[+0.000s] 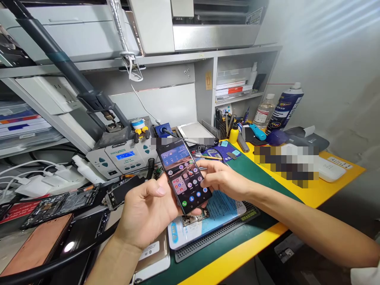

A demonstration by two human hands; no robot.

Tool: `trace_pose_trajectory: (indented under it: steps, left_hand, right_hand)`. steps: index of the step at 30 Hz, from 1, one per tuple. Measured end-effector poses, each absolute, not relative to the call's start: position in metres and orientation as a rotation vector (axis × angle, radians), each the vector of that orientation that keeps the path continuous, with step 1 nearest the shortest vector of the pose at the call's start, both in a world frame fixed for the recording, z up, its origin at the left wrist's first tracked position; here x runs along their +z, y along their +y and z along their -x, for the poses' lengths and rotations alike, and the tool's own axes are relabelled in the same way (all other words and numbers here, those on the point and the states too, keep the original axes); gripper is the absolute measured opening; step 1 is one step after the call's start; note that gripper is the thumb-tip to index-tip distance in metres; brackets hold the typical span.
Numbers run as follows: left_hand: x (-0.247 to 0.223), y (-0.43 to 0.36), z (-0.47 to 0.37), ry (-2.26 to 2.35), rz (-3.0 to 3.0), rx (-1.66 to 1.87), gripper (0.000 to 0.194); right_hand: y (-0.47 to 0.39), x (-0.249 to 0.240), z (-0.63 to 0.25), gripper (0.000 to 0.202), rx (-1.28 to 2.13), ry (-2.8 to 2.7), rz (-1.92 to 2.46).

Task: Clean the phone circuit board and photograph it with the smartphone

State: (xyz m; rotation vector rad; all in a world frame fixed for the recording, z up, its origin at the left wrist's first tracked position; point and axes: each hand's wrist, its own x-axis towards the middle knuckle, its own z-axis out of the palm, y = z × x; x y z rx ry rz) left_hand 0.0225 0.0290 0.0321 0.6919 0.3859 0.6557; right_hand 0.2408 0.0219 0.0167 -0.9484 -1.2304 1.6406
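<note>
A black smartphone [184, 174] with its screen lit, showing app icons, lies tilted in my left hand [154, 209]. The palm is behind the phone, and the thumb rests by its left edge. My right hand [221, 178] is at the phone's right edge, its thumb over the lower right of the screen and its other fingers curled partly behind the phone. Whether that hand also grips the phone I cannot tell for sure. Below the hands, a small circuit board [196, 218] sits on a blue and white plate [222, 219].
A soldering station [124, 156] with a lit display stands at the back left. Phone parts [68, 202] and phone bodies lie on the left. A black cable [97, 241] crosses the front left. A spray can [285, 109] and a clear bottle [265, 111] stand back right.
</note>
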Motion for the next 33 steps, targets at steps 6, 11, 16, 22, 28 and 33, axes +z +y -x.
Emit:
trace_pose_trajectory:
  steps: [6,11,16,22,28,33]
  left_hand:
    - [0.0324,0.0280,-0.0238,0.379,-0.699,0.656,0.089]
    - [0.0314,0.0300,-0.0212,0.370,-0.696,0.634,0.090]
    - [0.0319,0.0333,-0.0193,0.354,-0.694,0.590,0.095]
    - [0.0344,0.0346,-0.0166,0.362,-0.712,0.560,0.095]
    - [0.0327,0.0329,-0.0183,0.367,-0.726,0.531,0.089]
    - [0.0291,0.0318,-0.0198,0.369,-0.737,0.541,0.083]
  right_hand:
    - [0.0223,0.0165,-0.2395,0.044,1.727,-1.167,0.880]
    - [0.0225,0.0186,-0.2422,0.038,1.790,-1.125,0.835]
    - [0.0228,0.0216,-0.2428,0.032,1.786,-1.130,0.877]
    - [0.0266,0.0187,-0.2457,0.034,1.502,-1.144,0.960]
    - [0.0261,0.0177,-0.2449,0.035,1.319,-1.203,0.984]
    - [0.0257,0.0185,-0.2441,0.034,1.234,-1.282,1.018]
